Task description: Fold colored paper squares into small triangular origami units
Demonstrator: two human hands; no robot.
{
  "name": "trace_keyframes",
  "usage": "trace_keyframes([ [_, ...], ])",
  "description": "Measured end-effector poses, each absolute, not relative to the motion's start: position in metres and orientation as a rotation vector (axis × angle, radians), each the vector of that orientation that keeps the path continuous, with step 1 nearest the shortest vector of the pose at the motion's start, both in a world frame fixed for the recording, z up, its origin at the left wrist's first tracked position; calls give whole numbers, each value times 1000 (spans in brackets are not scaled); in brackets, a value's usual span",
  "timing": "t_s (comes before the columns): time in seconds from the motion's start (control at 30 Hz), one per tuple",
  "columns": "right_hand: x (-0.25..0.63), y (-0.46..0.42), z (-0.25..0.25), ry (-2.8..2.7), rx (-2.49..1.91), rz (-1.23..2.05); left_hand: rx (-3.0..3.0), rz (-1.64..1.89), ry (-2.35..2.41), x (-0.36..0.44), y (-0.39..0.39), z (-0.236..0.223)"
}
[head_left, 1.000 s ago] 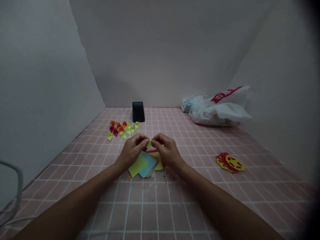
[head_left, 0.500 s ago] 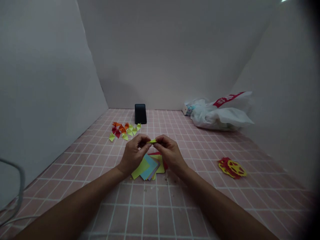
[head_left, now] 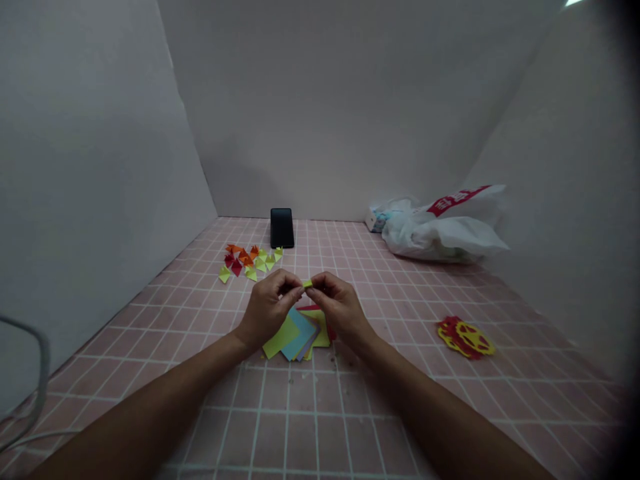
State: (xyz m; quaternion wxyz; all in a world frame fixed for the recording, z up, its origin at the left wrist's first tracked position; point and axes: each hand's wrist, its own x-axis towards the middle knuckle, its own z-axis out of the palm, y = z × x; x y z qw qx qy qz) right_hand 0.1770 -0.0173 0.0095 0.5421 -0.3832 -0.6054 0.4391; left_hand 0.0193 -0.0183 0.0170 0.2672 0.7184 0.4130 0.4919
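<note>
Between my two hands is a small folded piece of yellow paper. My left hand pinches its left side between thumb and fingers. On its right side, my right hand pinches it the same way. Beneath and just in front of the hands lies a fanned stack of coloured paper sheets in yellow, light blue, purple and red, partly covered by the hands. Farther off to the left, several small folded paper shapes in red, orange and yellow sit in a loose group.
A black phone stands near the back wall. At the back right lies a white plastic bag beside a small box. Red and yellow cut-out paper pieces lie on the right of the pink tiled surface. A grey cable curves at the left edge.
The yellow paper has turned slightly between my fingertips, showing more of its flat face. Both hands keep their pinch and have hardly moved.
</note>
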Motion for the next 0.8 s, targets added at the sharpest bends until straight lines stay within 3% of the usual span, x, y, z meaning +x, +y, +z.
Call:
trace_keyframes([
  [0.43,179,-15,10,-1358,-899,1202,1743,1211,1023,18,-12,16],
  [0.8,178,-18,8,-1387,-1017,1042,1657,1120,1049,20,-13,20],
])
